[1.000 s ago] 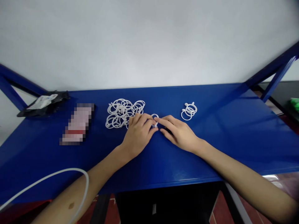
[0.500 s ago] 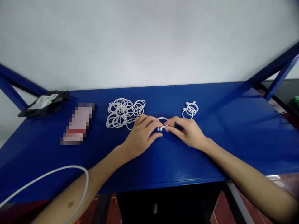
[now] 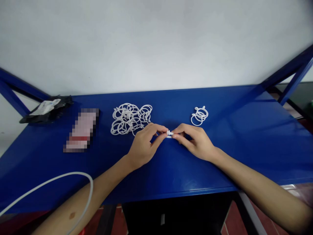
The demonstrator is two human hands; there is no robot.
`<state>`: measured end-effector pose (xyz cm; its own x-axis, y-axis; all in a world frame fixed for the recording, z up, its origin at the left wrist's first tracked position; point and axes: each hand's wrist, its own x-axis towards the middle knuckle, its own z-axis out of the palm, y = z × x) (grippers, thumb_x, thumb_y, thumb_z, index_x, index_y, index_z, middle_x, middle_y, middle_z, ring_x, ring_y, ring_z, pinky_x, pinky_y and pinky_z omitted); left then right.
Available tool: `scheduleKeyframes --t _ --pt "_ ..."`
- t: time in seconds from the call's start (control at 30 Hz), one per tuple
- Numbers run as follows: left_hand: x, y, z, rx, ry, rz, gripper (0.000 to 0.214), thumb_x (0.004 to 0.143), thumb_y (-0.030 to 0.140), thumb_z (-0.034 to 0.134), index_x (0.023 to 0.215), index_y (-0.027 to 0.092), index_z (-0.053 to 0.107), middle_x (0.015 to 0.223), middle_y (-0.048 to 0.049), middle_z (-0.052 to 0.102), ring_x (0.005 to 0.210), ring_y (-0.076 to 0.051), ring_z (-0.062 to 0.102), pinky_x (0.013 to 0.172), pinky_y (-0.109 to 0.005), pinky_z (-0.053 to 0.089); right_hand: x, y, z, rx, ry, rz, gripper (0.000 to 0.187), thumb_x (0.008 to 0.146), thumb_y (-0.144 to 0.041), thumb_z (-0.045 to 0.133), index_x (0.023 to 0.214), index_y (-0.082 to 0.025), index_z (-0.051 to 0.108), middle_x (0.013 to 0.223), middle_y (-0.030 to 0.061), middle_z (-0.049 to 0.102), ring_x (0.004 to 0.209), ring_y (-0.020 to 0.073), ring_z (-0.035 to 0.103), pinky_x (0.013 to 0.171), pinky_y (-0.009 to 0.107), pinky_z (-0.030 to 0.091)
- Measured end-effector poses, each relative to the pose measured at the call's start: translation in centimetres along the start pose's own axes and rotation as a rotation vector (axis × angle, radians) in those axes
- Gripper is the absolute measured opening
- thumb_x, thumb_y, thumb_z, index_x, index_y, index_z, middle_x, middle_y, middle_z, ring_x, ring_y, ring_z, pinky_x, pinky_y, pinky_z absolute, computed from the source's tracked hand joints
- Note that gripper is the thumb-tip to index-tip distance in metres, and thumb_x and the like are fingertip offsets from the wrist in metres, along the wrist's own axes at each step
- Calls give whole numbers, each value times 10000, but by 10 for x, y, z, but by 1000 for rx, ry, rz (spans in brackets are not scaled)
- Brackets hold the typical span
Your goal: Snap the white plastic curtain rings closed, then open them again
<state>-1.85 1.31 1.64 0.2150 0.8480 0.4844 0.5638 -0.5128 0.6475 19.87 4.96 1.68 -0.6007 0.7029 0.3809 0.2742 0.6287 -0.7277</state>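
Between my two hands is a white plastic ring (image 3: 170, 133), which looks like a curtain ring with small knobbed ends. My left hand (image 3: 144, 146) pinches one side of it with thumb and forefinger. On the other side, my right hand (image 3: 198, 140) grips it with the fingertips, so most of the ring is hidden. A tangled pile of similar white rings (image 3: 129, 119) lies just beyond my left hand. Beyond my right hand, a small group of the same rings (image 3: 200, 116) rests on the table.
The blue table (image 3: 171, 176) has a white wall behind it. At the left lie a pixelated pinkish flat object (image 3: 83, 130) and a black plastic bag (image 3: 49, 109) with a white label. A white cable (image 3: 73, 173) loops over my left forearm. Blue frame bars (image 3: 290, 70) slope at both sides.
My left thumb and forefinger have closed on the ring; before, they were apart near its ends. The ring has turned in my fingers, and its arc no longer shows above them.
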Motion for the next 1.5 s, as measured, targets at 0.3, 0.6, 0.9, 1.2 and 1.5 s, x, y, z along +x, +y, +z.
scheduleKeyframes --t 0.3,0.6,0.9,1.2,1.5 --pt "-12 8 10 123 90 239 133 978 72 530 969 196 580 808 -9 685 775 -138 642 715 -278 563 -10 -4 4 -64 -34 -150 139 1033 -197 493 1008 -184 630 909 56 682 747 142 598 646 266 507" --pt "4 -8 -4 457 7 261 178 956 164 579 1128 175 623 1040 -82 723 980 -239 637 908 -410 525 2 2 -10 -278 66 -54 168 1025 -322 541 1040 -208 664 979 62 716 846 171 684 735 301 542" --pt "9 -40 -22 826 -144 51 205 941 186 533 1056 167 702 1022 -140 675 1005 -359 547 858 -536 445 7 38 -58 -798 294 335 275 983 -391 564 934 -189 744 872 66 688 644 163 577 561 302 389" --pt "8 -41 -19 804 -92 95 183 958 198 508 976 204 690 898 -120 685 934 -332 534 825 -509 428 5 38 -65 -928 359 436 295 955 -424 575 980 -192 754 877 79 703 675 186 609 528 296 351" --pt "9 -36 -18 725 -52 42 149 974 231 534 902 209 663 912 -102 656 934 -307 523 817 -456 387 5 17 -33 -732 217 161 261 1003 -358 537 1030 -174 720 864 74 695 746 197 647 664 327 511"
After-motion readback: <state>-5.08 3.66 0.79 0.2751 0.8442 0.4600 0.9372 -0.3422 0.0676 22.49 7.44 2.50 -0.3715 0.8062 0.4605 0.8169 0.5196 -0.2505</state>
